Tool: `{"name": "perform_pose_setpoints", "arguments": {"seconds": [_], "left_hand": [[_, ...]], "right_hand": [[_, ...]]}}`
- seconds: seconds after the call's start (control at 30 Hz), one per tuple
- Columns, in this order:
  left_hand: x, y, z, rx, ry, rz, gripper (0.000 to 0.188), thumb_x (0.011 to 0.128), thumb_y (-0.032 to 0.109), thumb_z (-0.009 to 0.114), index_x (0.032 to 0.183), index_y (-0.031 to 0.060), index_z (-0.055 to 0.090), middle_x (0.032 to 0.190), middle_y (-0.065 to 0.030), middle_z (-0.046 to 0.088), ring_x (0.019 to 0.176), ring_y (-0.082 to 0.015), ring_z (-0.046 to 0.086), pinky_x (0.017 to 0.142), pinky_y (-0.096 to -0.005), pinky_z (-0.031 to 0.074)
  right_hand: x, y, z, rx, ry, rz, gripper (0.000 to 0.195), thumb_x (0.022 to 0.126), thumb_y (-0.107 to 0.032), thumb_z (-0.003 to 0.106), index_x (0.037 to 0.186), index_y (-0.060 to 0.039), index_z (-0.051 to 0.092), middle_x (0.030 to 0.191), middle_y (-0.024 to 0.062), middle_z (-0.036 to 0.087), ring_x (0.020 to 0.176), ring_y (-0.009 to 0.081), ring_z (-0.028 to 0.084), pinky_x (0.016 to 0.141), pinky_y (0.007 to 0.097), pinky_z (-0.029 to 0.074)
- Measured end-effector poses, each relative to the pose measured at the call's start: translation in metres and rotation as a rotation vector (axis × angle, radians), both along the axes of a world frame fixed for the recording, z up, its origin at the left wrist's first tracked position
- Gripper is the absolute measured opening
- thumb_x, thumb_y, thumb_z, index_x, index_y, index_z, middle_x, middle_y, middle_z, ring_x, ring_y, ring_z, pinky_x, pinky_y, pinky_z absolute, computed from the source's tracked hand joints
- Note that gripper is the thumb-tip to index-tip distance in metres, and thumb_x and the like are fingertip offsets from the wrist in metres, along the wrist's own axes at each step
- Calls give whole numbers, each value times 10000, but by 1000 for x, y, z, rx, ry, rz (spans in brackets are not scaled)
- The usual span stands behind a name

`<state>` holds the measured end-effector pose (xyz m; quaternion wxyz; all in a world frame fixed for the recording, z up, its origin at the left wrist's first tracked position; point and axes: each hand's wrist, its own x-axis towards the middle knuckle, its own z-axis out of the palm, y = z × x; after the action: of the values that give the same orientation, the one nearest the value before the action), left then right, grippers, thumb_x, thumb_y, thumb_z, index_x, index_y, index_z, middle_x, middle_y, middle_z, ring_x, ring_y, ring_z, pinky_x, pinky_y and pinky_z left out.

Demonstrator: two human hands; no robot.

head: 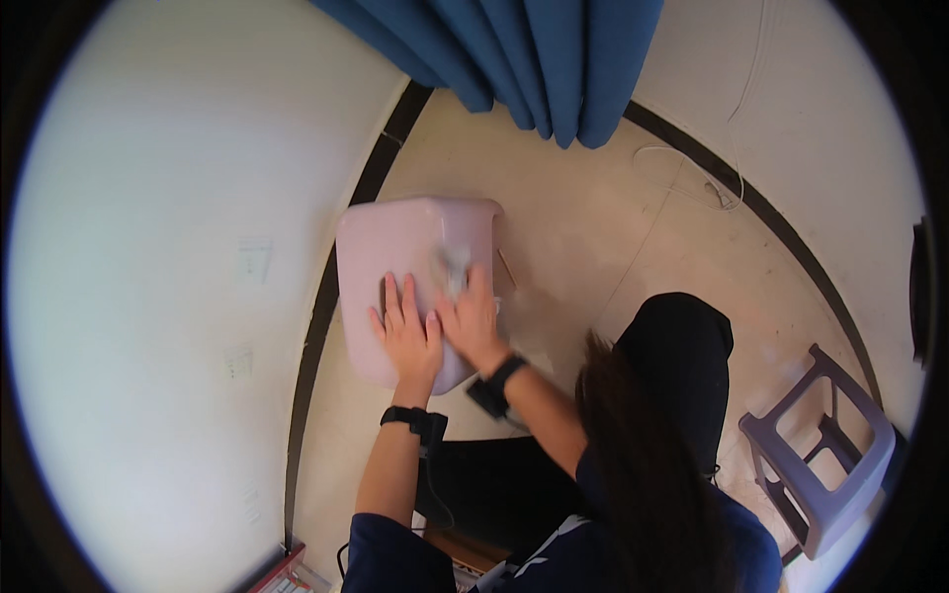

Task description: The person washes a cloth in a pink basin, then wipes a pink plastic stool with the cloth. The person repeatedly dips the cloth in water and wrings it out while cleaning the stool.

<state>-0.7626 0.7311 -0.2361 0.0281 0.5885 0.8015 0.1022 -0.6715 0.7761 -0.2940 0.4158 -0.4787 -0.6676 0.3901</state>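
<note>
A pink plastic stool [371, 244] stands on the floor beside the wall, below the middle of the view's top half. My left hand [404, 333] lies flat on its top, fingers spread and holding nothing. Close to its right, my right hand [471, 315] holds a blurred whitish-grey object [451, 268], perhaps a crumpled cloth or wipe, against the stool near its right edge. The blur hides what exactly it is. Both wrists wear black straps with small devices.
Blue curtains [519, 59] hang at the top. A white cable [712, 185] lies on the floor near the right wall. A grey-purple plastic stool [834, 474] lies tipped at the lower right. A thin stick [508, 268] is beside the pink stool.
</note>
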Motion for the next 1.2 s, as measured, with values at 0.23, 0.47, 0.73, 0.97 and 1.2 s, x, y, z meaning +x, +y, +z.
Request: {"name": "perform_pose_setpoints", "arguments": {"seconds": [0.23, 0.47, 0.73, 0.97, 1.2], "left_hand": [[0, -8, 4, -16, -21, 16, 590, 852, 280, 465, 1404, 108, 348, 1484, -150, 256, 1336, -311, 307, 1094, -550, 98], [4, 0, 7, -13, -14, 12, 584, 847, 265, 485, 1398, 121, 357, 1483, -143, 262, 1326, -304, 323, 1096, -548, 107], [-3, -12, 1, 20, 8, 43, 589, 844, 262, 502, 1400, 139, 350, 1483, -131, 266, 1316, -294, 336, 1100, -548, 104], [-3, -14, -3, 70, -11, -2, 560, 865, 248, 474, 1399, 131, 354, 1474, -123, 288, 1324, -286, 327, 1103, -534, 97], [-80, -45, -29, 471, -1076, 242, 453, 949, 288, 449, 1332, 47, 433, 1342, -144, 472, 1265, -236, 412, 1052, -379, 294]], "right_hand": [[1, -20, -21, -428, 187, -52, 444, 902, -265, 495, 1224, 41, 489, 1118, 293, 521, 1017, 449, 519, 867, 467, 432], [4, -31, -100, -795, -60, -38, 570, 951, -431, 339, 990, 79, 591, 1014, 315, 577, 963, 467, 545, 867, 473, 427], [25, -82, -22, -701, 38, 101, 475, 943, -358, 399, 981, 80, 578, 961, 292, 587, 869, 450, 565, 802, 478, 445], [55, -105, 2, -187, -25, 405, 355, 882, -291, 515, 1020, 27, 589, 1033, 196, 529, 829, 395, 562, 744, 456, 467], [134, -112, -38, -276, -221, 657, 397, 914, -335, 477, 1180, -51, 557, 1078, 182, 541, 935, 368, 572, 796, 432, 468]]}}
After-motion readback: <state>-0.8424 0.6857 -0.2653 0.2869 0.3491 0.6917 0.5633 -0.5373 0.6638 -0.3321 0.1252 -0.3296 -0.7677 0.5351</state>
